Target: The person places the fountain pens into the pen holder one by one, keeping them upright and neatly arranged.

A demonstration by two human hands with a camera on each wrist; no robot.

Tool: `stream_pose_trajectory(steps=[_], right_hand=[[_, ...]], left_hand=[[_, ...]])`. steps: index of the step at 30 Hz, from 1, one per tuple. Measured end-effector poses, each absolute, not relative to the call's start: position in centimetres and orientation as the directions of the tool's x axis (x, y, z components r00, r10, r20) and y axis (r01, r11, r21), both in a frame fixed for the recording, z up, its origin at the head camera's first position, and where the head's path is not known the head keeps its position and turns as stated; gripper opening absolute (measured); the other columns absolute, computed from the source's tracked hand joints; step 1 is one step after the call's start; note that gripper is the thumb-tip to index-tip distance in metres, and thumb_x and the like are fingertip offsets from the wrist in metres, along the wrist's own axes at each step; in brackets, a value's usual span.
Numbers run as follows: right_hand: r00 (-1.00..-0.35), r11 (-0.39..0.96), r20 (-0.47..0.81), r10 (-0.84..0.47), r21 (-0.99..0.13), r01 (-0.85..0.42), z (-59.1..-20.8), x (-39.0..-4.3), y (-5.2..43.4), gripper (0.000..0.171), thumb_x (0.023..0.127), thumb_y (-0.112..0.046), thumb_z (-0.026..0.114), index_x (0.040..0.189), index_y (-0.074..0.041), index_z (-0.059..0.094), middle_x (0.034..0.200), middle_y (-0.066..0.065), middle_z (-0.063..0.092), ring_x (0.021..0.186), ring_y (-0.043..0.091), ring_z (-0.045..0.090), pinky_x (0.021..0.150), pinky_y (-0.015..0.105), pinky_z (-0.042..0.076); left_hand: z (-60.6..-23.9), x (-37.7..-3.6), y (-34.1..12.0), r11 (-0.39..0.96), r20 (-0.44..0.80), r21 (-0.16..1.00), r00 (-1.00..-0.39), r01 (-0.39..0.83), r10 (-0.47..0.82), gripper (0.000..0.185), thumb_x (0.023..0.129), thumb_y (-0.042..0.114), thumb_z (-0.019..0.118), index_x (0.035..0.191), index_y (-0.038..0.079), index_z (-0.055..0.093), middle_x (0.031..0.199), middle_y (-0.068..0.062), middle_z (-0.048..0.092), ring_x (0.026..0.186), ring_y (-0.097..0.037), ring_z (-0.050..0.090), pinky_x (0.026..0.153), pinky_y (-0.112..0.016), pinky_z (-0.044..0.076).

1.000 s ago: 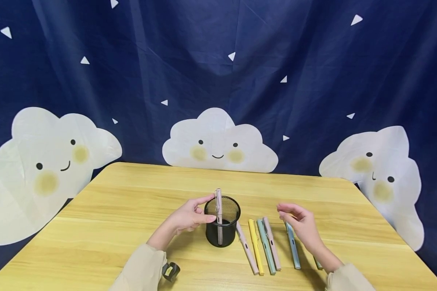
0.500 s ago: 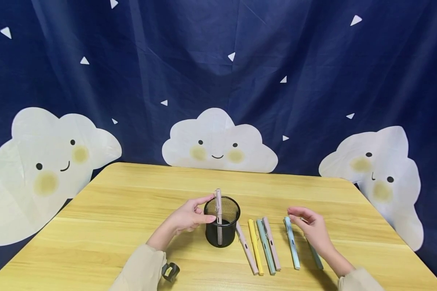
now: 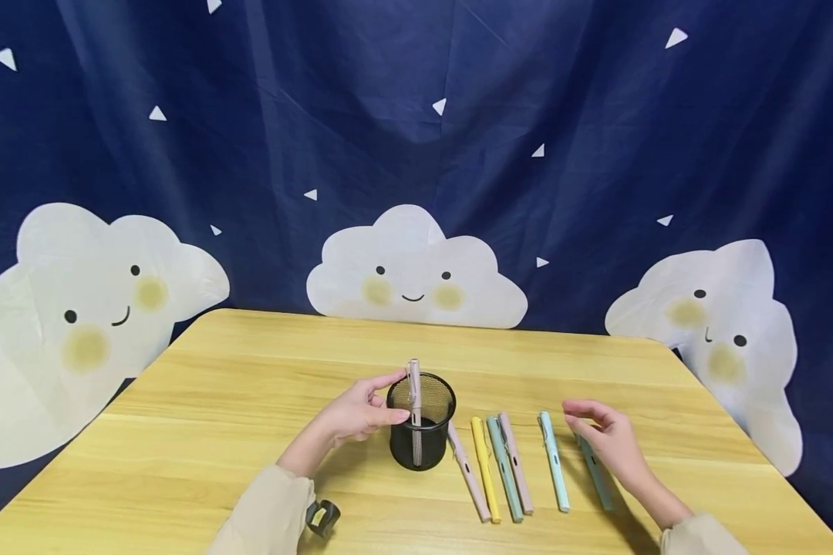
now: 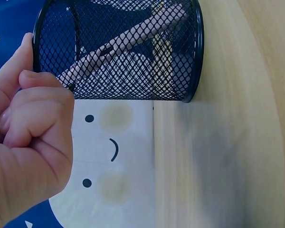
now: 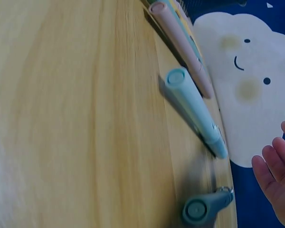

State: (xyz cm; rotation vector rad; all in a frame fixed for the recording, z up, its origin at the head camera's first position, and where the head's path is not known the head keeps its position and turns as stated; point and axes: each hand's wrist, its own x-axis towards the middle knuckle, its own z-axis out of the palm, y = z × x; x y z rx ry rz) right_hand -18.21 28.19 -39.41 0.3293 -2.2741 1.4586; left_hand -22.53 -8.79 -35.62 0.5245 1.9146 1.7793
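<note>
In the head view my left hand (image 3: pixel 357 415) holds the rim of a black mesh pen cup (image 3: pixel 432 449), thumb and index finger at its left side. Inside the cup a pale pink pen (image 3: pixel 415 391) leans upright; it also shows through the mesh in the left wrist view. My right hand (image 3: pixel 609 441) hovers over the table at the right, fingers loosely bent and holding nothing. Below it lies a teal pen (image 3: pixel 597 479), partly covered by the hand. A light blue pen (image 3: pixel 554 464) lies just left of it. The right wrist view shows the right fingers (image 5: pixel 275 166) apart from the pens.
Right of the cup lie a pink pen (image 3: pixel 469 479), a yellow pen (image 3: pixel 487 474), a green pen (image 3: pixel 506 474) and another pink pen (image 3: pixel 517 469). A dark wrist device (image 3: pixel 322 518) hangs at the left sleeve. Behind the wooden table (image 3: pixel 284 347) hangs a blue cloud-print curtain (image 3: pixel 361 116).
My right hand has moved rightward, from above the light blue pen to above the teal pen, uncovering the light blue one. The left hand and cup have stayed in place.
</note>
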Motion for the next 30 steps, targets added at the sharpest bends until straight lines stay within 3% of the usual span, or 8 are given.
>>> stream_pose_trajectory(steps=[7,14,23,30], right_hand=[[-0.883,0.469,0.468,0.024,-0.786,-0.404,-39.7,-18.5,29.2,0.018,0.079,0.002,0.064,0.093,0.013,0.061,0.084,-0.009,0.064,0.077,0.006,0.060,0.062,0.014,0.047],[-0.883,0.544,0.468,0.011,-0.744,-0.388,-39.8,-18.5,29.7,0.018,0.078,0.003,0.065,0.092,0.013,0.061,0.084,0.009,0.065,0.076,-0.002,0.056,0.062,0.013,0.046],[-0.920,0.564,0.393,0.011,-0.762,-0.318,-39.8,-18.5,30.2,0.019,0.079,0.002,0.063,0.094,0.013,0.061,0.080,0.013,0.063,0.062,0.006,0.056,0.049,0.025,0.049],[-0.930,0.597,0.369,0.005,-0.747,-0.293,-40.2,-18.9,30.8,0.018,0.080,0.000,0.064,0.095,0.010,0.062,0.086,0.020,0.062,0.065,0.003,0.055,0.049,0.027,0.050]], left_hand=[[-35.4,-22.4,-8.9,0.087,-0.074,0.996,-0.818,-0.029,0.570,0.074,0.080,0.010,0.067,0.141,0.008,0.026,0.050,0.005,0.028,0.038,-0.006,0.022,0.036,-0.017,0.017],[-35.5,-22.4,-8.9,0.086,-0.074,0.996,-0.816,-0.030,0.574,0.075,0.080,0.011,0.067,0.141,0.008,0.025,0.050,0.006,0.027,0.038,-0.006,0.021,0.036,-0.017,0.016],[-35.3,-22.2,-8.8,0.084,-0.075,0.996,-0.812,-0.031,0.580,0.074,0.081,0.011,0.066,0.142,0.008,0.024,0.050,0.006,0.027,0.038,-0.006,0.020,0.036,-0.018,0.015],[-35.4,-22.3,-8.8,0.083,-0.068,0.996,-0.812,-0.024,0.579,0.074,0.081,0.011,0.066,0.141,0.008,0.025,0.050,0.005,0.028,0.037,-0.006,0.020,0.036,-0.018,0.015]])
